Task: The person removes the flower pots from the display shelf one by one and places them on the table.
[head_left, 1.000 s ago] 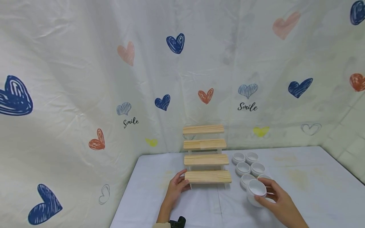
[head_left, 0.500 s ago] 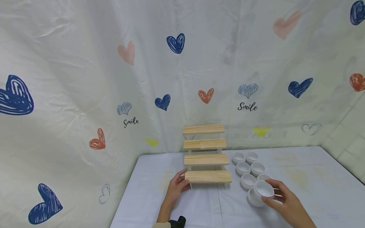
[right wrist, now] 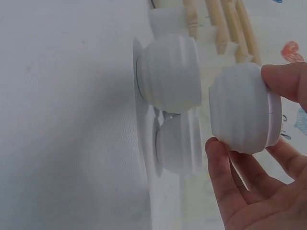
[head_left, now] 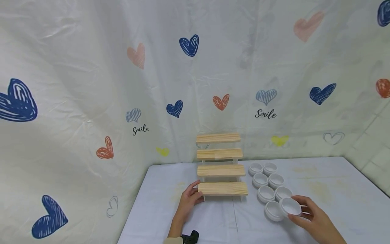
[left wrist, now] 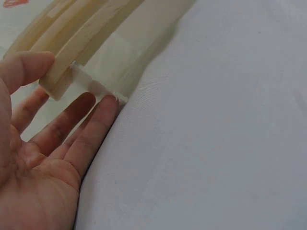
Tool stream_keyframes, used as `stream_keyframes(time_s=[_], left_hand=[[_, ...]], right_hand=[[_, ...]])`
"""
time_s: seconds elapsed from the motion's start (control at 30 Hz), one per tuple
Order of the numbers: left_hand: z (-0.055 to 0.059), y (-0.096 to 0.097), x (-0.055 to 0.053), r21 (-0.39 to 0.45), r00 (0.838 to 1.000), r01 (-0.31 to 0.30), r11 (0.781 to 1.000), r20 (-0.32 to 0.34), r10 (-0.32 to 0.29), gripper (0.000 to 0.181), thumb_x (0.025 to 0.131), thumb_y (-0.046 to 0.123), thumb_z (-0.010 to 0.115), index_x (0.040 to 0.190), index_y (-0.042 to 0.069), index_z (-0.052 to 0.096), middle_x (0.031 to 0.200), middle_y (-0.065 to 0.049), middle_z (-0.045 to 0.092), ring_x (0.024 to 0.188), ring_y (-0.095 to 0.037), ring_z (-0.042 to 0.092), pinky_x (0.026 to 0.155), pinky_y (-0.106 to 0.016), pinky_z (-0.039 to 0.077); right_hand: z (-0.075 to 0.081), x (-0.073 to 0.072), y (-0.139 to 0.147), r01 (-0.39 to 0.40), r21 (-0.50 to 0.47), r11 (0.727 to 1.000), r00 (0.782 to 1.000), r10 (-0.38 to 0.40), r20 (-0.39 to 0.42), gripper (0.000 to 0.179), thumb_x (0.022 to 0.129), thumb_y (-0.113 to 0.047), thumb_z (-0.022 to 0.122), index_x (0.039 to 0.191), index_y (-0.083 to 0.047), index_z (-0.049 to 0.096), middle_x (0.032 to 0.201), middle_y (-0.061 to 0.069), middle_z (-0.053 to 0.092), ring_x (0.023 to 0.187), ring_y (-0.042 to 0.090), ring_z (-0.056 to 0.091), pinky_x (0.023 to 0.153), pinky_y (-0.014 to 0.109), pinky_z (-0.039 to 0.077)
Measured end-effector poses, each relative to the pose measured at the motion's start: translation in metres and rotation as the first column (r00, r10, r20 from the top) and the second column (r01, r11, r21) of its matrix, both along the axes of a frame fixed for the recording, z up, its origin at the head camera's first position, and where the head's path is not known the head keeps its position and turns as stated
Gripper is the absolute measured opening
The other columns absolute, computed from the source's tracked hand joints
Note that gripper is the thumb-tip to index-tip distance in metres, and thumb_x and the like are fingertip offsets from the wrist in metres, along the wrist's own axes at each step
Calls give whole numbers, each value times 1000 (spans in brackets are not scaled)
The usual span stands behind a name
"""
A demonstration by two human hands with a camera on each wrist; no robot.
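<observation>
My right hand (head_left: 315, 218) holds a small white ribbed pot (head_left: 290, 206) by its sides, upright, its mouth facing up. In the right wrist view that pot (right wrist: 244, 110) is off the table, thumb on one side and fingers on the other; another pot (right wrist: 168, 72) stands close by on the cloth. At the lowest step of a tiered wooden display stand (head_left: 223, 188) is my left hand (head_left: 187, 201), gripping its left end. The left wrist view has the thumb on the board end (left wrist: 57, 79) and fingertips against the clear support (left wrist: 91, 84).
Several white pots (head_left: 266, 194) stand in two columns right of the stand. A white cloth covers the table (head_left: 335, 203). Behind it hangs a white curtain (head_left: 231, 67) printed with hearts. A black band (head_left: 190, 237) circles the left wrist.
My right hand has moved right and slightly toward me with the pot, uncovering the pots behind and beside it. The left hand stays at the stand.
</observation>
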State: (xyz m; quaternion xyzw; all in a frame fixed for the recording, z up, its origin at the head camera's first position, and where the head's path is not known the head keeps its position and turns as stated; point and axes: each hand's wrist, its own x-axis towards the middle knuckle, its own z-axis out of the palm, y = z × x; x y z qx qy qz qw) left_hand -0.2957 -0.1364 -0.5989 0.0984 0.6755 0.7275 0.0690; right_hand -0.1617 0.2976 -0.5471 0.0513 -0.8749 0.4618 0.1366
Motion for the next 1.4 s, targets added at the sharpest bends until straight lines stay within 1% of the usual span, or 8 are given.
stream_keyframes(time_s=[0.17,0.37,0.63,1.03,1.13,1.27,1.33,1.4], left_hand=[[0,0,-1,-7,1000,2,1000,0,-2,55,99,20,68,151,15,50,129,-16,67,108,-24,70,93,-41,61],[0,0,-1,9,1000,5,1000,5,-6,56,99,19,68,151,13,50,129,-16,67,107,-23,71,92,-39,61],[-1,0,-2,8,1000,9,1000,-2,-9,56,99,19,68,151,13,49,128,-16,67,107,-21,70,92,-38,61],[-2,0,-3,14,1000,4,1000,8,-4,56,98,19,68,151,13,50,128,-16,67,106,-22,71,91,-38,62],[-3,0,-3,15,1000,8,1000,7,-8,56,98,18,68,151,13,50,128,-16,67,106,-21,71,91,-38,62],[-3,-1,-3,18,1000,12,1000,8,-12,56,98,18,68,151,13,49,128,-16,67,106,-21,70,91,-37,61],[-4,0,-4,21,1000,12,1000,9,-12,57,98,18,68,151,13,49,128,-16,67,105,-21,71,91,-37,61],[-4,0,-4,23,1000,12,1000,11,-12,57,98,18,68,151,13,49,128,-15,67,105,-20,71,91,-37,61]], right_hand=[[-2,0,5,-4,7,1000,1000,4,5,55,86,-12,82,132,-3,54,114,-34,54,95,-13,57,75,7,51],[-5,0,11,-1,14,1000,1000,0,16,55,86,-11,82,132,-2,54,114,-34,54,94,-13,57,75,7,51],[-5,0,18,19,57,998,997,-24,79,58,87,-17,82,135,-2,52,113,-37,51,94,-16,55,74,9,52],[-10,-4,27,3,100,995,988,-19,155,60,88,-27,82,135,-4,52,110,-36,51,92,-16,54,73,13,53],[-11,-6,29,-1,112,994,985,-18,173,61,87,-26,82,134,-2,52,111,-29,55,91,-16,54,74,14,54],[-10,-9,30,-3,147,989,975,-30,222,65,86,-29,83,134,2,52,120,-2,64,90,-18,51,75,16,56],[-9,-11,30,-10,165,986,968,-32,250,68,86,-32,83,135,3,51,124,12,64,90,-19,50,75,16,56],[-9,-12,31,-17,178,984,962,-33,272,70,86,-33,83,135,4,50,127,20,63,90,-18,51,75,15,56]])
